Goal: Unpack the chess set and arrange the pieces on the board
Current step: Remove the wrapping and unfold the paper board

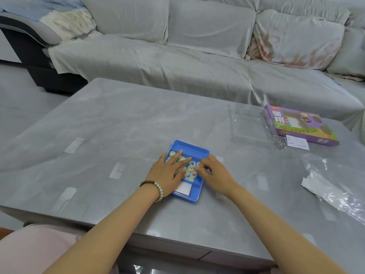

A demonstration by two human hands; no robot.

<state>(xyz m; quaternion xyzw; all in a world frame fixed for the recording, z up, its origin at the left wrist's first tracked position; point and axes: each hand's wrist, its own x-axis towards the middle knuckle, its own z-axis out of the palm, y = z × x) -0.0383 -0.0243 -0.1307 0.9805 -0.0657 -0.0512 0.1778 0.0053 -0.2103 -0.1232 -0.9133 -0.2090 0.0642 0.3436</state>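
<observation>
A blue plastic tray [194,150] sits on the grey table, holding several pale round chess pieces [192,173] with red and dark characters. A white folded sheet [184,188] lies in the tray's near compartment. My left hand [169,175] lies flat over the pieces, fingers spread, a bead bracelet on its wrist. My right hand [212,172] is at the tray's right side, fingertips pinched at the pieces; whether a piece is between them is hidden.
A purple chess-set box [302,125] lies at the far right, with a clear lid [248,125] beside it, a white card [297,142] and small metal rings [281,144]. Crumpled clear plastic wrap [333,186] is at the right. A grey covered sofa [197,62] stands behind the table.
</observation>
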